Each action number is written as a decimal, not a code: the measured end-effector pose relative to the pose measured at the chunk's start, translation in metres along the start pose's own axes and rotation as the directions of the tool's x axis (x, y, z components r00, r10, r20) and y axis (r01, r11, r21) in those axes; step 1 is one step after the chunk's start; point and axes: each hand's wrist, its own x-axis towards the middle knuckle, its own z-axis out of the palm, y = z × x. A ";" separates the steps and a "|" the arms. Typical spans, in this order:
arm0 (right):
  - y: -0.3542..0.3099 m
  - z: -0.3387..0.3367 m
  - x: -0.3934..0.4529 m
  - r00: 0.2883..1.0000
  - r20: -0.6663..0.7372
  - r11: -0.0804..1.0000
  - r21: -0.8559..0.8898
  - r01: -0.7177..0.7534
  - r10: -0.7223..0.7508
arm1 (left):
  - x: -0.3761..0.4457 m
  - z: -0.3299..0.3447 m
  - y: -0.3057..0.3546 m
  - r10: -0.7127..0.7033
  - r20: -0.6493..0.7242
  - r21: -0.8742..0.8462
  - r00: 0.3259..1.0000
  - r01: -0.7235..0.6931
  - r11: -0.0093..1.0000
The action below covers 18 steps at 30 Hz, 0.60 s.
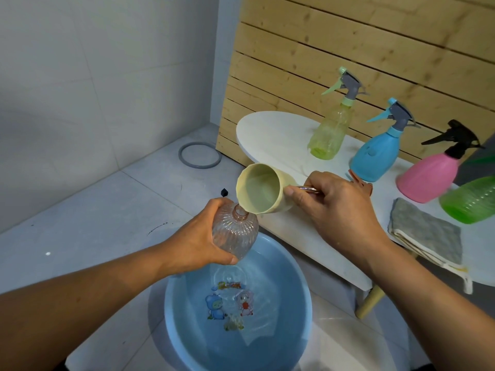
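My left hand (199,243) grips a clear ribbed bottle (235,234) with no cap, held over a blue basin (294,311) that has water in it. My right hand (340,210) holds a cream cup (263,187) by its metal handle. The cup is tipped on its side, and its rim touches the bottle's open neck.
A white table (273,132) on the right carries a yellow-green spray bottle (330,129), a blue one (376,153), a pink one (431,172) and a green one (471,199), plus a folded grey cloth (428,234). Behind stands a wooden slat wall. A grey ring (199,155) lies on the tiled floor.
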 end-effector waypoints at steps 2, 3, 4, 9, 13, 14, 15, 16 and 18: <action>0.000 0.000 0.000 1.000 -0.005 1.000 -0.004 0.002 -0.002 | 0.000 0.000 0.000 -0.003 0.001 -0.002 1.000 0.003 1.000; 0.000 0.000 0.000 1.000 -0.007 1.000 -0.007 0.004 -0.004 | 0.000 0.000 0.000 -0.005 0.001 -0.004 1.000 0.005 1.000; 0.000 0.000 0.000 1.000 -0.008 1.000 -0.009 0.007 -0.007 | 0.000 0.000 0.000 -0.006 0.000 -0.005 1.000 0.006 1.000; -0.002 -0.001 0.000 1.000 -0.004 1.000 -0.014 0.010 -0.010 | 0.000 0.000 0.000 -0.005 -0.001 -0.010 1.000 0.005 1.000; 0.000 0.000 0.000 1.000 -0.025 1.000 -0.025 0.015 -0.016 | 0.000 0.000 0.000 0.000 -0.001 0.000 1.000 0.000 1.000; 0.000 0.000 -0.001 1.000 -0.026 0.999 -0.030 0.015 -0.016 | 0.000 0.000 -0.001 0.000 0.000 -0.002 1.000 0.000 1.000; -0.001 -0.001 -0.001 1.000 -0.024 0.999 -0.035 0.015 -0.016 | 0.000 0.000 0.000 -0.001 0.000 -0.001 1.000 0.001 1.000; 0.000 -0.001 -0.001 1.000 -0.021 0.999 -0.037 0.015 -0.015 | 0.000 0.000 0.000 -0.003 0.001 0.000 1.000 0.003 1.000; -0.001 -0.001 -0.001 1.000 -0.021 0.999 -0.044 0.017 -0.018 | 0.000 0.000 0.000 -0.003 0.000 0.004 1.000 0.003 1.000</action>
